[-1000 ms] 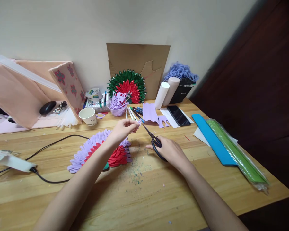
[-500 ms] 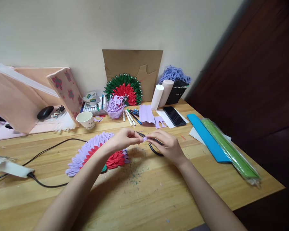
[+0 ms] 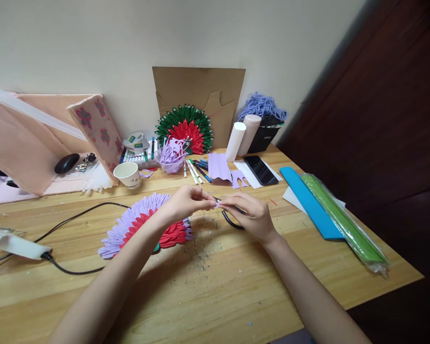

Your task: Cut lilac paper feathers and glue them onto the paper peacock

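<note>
My left hand (image 3: 188,203) pinches a tiny lilac paper piece (image 3: 217,205) above the wooden table (image 3: 218,277). My right hand (image 3: 252,217) meets it from the right, fingertips also on the paper piece, while black-handled scissors (image 3: 231,220) stay looped in its fingers with the blades pointing left. Just left of and below the hands lies a fan-shaped paper flower (image 3: 143,227) with lilac outer petals and red inner ones.
A glue gun (image 3: 10,241) with a black cable (image 3: 75,220) lies at the left. Behind the hands are a paper cup (image 3: 129,174), a bowl of lilac scraps (image 3: 171,160), markers (image 3: 195,169), a phone (image 3: 261,170), a green-red paper fan (image 3: 184,129), cardboard (image 3: 200,91). Blue (image 3: 308,203) and green (image 3: 340,220) rolls lie at the right.
The scissors were raised and pointing at the paper piece a second ago; now they are lowered and my right hand has come in to pinch the piece together with my left.
</note>
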A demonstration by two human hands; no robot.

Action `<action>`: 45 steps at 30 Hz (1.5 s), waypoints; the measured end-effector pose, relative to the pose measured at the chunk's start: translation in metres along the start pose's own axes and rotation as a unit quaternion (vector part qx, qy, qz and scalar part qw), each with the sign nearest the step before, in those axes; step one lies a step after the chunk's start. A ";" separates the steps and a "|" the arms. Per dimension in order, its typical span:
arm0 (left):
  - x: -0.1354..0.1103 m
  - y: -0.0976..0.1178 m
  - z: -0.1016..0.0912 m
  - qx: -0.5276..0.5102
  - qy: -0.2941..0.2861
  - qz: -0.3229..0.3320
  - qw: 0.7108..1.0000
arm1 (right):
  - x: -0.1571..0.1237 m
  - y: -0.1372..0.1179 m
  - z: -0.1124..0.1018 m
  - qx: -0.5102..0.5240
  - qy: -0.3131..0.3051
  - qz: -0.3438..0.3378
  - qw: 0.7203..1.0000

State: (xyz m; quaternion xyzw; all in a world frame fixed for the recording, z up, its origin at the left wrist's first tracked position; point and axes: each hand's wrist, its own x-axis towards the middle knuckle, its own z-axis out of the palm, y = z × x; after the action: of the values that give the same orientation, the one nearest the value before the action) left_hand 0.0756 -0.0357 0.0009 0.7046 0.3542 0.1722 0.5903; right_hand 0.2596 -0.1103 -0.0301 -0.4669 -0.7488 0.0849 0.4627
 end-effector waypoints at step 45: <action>-0.002 0.011 0.002 0.047 0.080 0.059 0.994 | -0.002 -0.003 0.014 0.185 0.051 0.241 0.951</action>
State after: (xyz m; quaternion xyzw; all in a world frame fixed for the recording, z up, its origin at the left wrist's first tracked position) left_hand 0.0786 -0.0392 0.0111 0.7354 0.3653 0.2457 0.5152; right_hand 0.2475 -0.1094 -0.0371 -0.5432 -0.5608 0.3067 0.5444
